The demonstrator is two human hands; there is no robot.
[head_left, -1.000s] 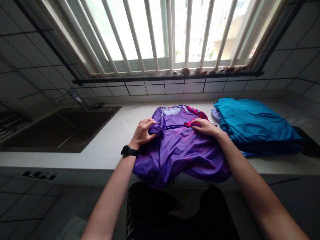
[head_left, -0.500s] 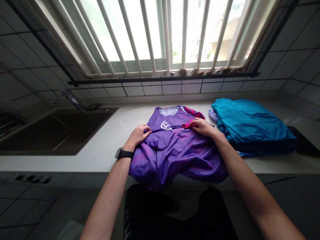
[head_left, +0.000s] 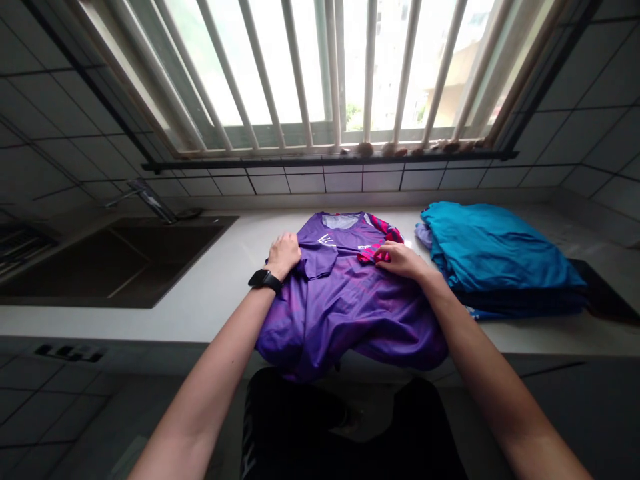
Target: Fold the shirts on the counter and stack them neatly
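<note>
Right hand [head_left: 400,259] pinches the pink-striped sleeve [head_left: 369,255] of a purple jersey [head_left: 340,293]; left hand [head_left: 284,253] bent over the jersey's side, fingertips hidden, grip can't be told. Jersey lies on the white countertop [head_left: 210,280], right of the sink [head_left: 110,257]. Roughly midway, I'd judge: both sleeves turned in over the chest, lower body unfolded. Cloth glossy, rumpled below, spilling past the countertop's edge; white emblem [head_left: 327,241] part covered. Stack of clothes [head_left: 495,247], teal on top, farther right of the sink.

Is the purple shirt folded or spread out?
Partly folded: the shirt has both sleeves turned inward over its front, but its rumpled lower part hangs past the edge of the counter.
</note>
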